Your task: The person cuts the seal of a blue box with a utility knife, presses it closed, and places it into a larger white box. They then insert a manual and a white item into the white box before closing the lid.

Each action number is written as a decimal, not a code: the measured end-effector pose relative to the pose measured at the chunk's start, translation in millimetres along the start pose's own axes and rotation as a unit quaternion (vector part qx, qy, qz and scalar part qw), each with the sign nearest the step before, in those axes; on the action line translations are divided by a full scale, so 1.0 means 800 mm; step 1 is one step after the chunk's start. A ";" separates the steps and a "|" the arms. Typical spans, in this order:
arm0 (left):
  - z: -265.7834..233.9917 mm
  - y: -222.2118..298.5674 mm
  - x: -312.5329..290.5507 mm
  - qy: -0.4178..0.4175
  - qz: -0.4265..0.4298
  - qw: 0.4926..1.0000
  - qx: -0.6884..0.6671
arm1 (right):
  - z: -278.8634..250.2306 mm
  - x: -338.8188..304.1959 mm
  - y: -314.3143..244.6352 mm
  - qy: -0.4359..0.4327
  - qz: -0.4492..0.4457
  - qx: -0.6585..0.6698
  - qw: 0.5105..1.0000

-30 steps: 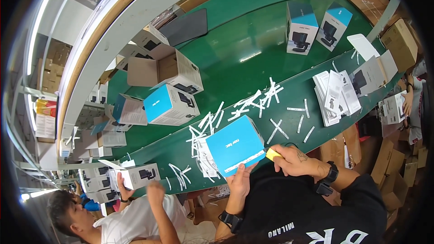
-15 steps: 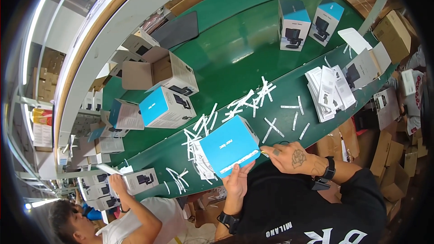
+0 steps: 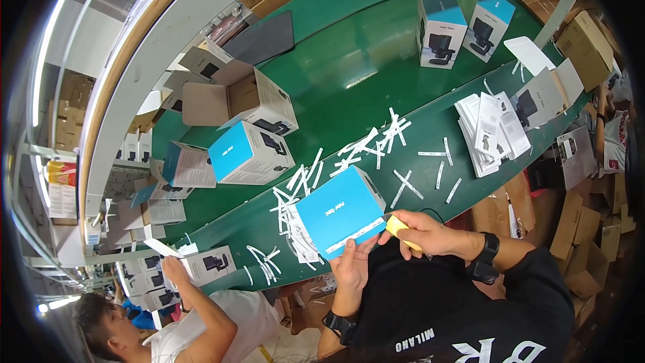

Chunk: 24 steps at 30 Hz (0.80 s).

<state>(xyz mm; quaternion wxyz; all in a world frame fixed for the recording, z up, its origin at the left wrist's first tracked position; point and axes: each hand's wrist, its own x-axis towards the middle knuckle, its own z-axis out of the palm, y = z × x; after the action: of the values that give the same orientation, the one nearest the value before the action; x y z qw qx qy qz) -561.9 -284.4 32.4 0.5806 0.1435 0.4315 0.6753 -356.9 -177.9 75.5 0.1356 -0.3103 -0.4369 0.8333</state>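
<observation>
My left hand point(image 3: 352, 265) grips the near edge of a product box point(image 3: 339, 207) with a bright blue face turned up. Its thumb presses on that edge, where a white printed strip point(image 3: 366, 230) runs along the blue face. My right hand point(image 3: 423, 234) is closed around a yellow utility knife point(image 3: 398, 224), whose dark tip is at the box's near right corner. Beyond the box, a heap of loose white paper strips point(image 3: 356, 150) lies on the green table point(image 3: 336, 81). Whether the tip cuts into the strip cannot be seen.
Two blue-topped boxes point(image 3: 442, 30) stand at the back right. A stack of white leaflets point(image 3: 494, 131) lies on the right, near an open box point(image 3: 537, 104). On the left are another blue-topped box point(image 3: 250, 151) and an open carton point(image 3: 265, 101). A co-worker point(image 3: 201, 323) handles boxes at lower left.
My right hand has turned, bringing the yellow knife into fuller view at the box's right corner. The box in my left hand has shifted slightly away from me.
</observation>
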 end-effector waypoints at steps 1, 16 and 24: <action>0.001 0.000 0.000 0.001 0.000 1.000 -0.008 | -0.002 0.001 0.001 -0.025 0.012 0.036 0.999; 0.013 -0.011 0.005 0.028 0.020 0.999 0.013 | 0.003 0.005 0.021 0.050 -0.166 -0.230 0.958; 0.022 -0.006 0.004 0.022 0.019 1.000 0.005 | 0.005 -0.009 -0.004 0.117 -0.171 -0.575 0.791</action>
<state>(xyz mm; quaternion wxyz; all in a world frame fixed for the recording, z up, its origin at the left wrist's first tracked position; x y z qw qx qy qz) -547.2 -273.9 37.9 0.5575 0.1399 0.4444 0.6871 -353.7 -182.1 82.8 0.1220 -0.3463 -0.8623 0.3488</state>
